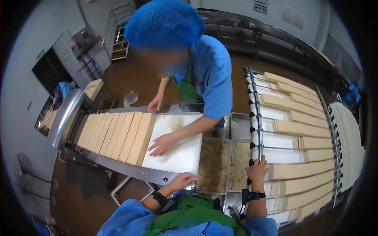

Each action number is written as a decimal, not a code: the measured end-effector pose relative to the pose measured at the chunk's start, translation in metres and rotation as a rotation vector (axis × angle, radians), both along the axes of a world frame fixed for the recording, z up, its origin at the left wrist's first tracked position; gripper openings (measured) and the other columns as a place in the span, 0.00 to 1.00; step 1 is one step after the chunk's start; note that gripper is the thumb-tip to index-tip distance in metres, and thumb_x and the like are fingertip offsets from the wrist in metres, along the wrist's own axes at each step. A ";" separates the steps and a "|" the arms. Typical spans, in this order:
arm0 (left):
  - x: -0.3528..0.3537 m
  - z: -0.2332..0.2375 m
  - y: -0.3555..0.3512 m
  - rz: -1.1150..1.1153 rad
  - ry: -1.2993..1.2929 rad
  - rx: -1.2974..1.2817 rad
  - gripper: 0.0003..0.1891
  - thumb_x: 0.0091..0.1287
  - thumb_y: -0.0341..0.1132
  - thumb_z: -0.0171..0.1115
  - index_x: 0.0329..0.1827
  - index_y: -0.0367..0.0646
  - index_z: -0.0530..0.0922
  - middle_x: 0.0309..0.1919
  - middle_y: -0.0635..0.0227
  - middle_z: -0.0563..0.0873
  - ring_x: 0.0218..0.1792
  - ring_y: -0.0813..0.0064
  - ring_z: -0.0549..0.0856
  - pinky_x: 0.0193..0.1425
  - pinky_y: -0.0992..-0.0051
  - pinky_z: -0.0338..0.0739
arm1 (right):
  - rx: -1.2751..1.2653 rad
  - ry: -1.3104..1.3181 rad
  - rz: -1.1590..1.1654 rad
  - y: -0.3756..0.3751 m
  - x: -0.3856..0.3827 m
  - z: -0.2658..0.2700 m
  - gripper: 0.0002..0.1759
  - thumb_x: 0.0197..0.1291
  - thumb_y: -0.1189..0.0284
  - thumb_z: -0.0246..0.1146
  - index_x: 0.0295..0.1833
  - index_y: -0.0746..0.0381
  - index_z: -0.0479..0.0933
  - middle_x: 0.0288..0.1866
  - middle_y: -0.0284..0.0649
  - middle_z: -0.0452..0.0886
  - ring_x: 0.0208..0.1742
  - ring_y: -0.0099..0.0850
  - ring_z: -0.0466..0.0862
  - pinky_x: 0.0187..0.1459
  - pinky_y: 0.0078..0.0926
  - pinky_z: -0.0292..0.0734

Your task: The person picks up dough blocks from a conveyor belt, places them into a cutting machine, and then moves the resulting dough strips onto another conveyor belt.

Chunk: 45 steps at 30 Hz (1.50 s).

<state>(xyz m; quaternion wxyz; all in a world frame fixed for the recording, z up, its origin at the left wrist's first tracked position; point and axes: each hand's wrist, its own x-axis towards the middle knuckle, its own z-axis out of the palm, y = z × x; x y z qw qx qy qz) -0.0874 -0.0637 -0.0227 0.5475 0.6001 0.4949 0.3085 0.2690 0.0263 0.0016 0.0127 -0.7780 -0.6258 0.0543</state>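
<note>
My left hand rests at the near corner of the left conveyor's white belt, fingers stretched out with nothing in them. A row of long pale beige blocks lies side by side on that conveyor, farther left. My right hand is on the metal rail with black knobs along the right conveyor, its thumb apart from the fingers, holding no block. Beyond the rail, more long beige blocks lie in lanes between thin rods, some end to end.
Across from me a co-worker in a blue hair cover has one hand over the white belt. Bins with pale scraps stand between the conveyors. Another person is at the far left. A metal frame stands below the left conveyor.
</note>
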 end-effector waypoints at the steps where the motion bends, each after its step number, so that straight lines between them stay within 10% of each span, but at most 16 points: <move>1: -0.012 0.007 -0.008 0.015 0.011 -0.078 0.12 0.69 0.35 0.57 0.51 0.41 0.79 0.38 0.68 0.82 0.39 0.83 0.79 0.45 0.78 0.75 | 0.009 -0.007 -0.003 -0.001 0.000 -0.001 0.33 0.44 0.55 0.70 0.53 0.61 0.72 0.74 0.51 0.52 0.71 0.51 0.57 0.60 0.57 0.63; 9: -0.131 0.023 -0.162 -0.465 0.421 0.528 0.23 0.62 0.31 0.57 0.61 0.38 0.70 0.55 0.52 0.76 0.58 0.54 0.75 0.62 0.61 0.69 | 0.040 0.043 -0.004 -0.002 -0.002 -0.001 0.33 0.43 0.55 0.71 0.52 0.63 0.72 0.72 0.54 0.53 0.71 0.52 0.57 0.58 0.58 0.65; 11: -0.178 -0.146 -0.254 -0.610 0.014 -0.454 0.30 0.59 0.32 0.60 0.66 0.35 0.63 0.59 0.44 0.71 0.60 0.45 0.71 0.66 0.57 0.65 | 0.029 0.065 -0.010 -0.001 0.001 0.000 0.35 0.44 0.54 0.70 0.54 0.65 0.71 0.72 0.57 0.53 0.71 0.53 0.56 0.59 0.60 0.64; 13: -0.169 -0.032 -0.230 -0.647 0.513 -0.244 0.31 0.59 0.32 0.60 0.66 0.34 0.63 0.60 0.43 0.70 0.60 0.45 0.71 0.66 0.57 0.64 | 0.117 0.044 -0.050 -0.002 0.001 -0.010 0.34 0.43 0.55 0.71 0.52 0.64 0.73 0.71 0.57 0.55 0.70 0.53 0.58 0.61 0.55 0.63; 16: -0.175 -0.001 -0.221 -0.612 0.666 -0.346 0.31 0.59 0.33 0.61 0.66 0.34 0.62 0.60 0.43 0.70 0.61 0.45 0.70 0.67 0.57 0.64 | 0.106 0.055 -0.063 0.000 0.002 -0.008 0.32 0.44 0.56 0.70 0.51 0.63 0.73 0.70 0.54 0.57 0.70 0.50 0.59 0.58 0.54 0.67; 45: -0.191 0.003 -0.117 -0.538 0.889 -0.040 0.38 0.60 0.40 0.65 0.68 0.30 0.57 0.64 0.38 0.63 0.64 0.43 0.66 0.68 0.58 0.61 | -0.004 0.071 -0.192 -0.004 -0.017 0.002 0.37 0.44 0.48 0.69 0.55 0.62 0.72 0.72 0.53 0.55 0.72 0.49 0.57 0.59 0.61 0.61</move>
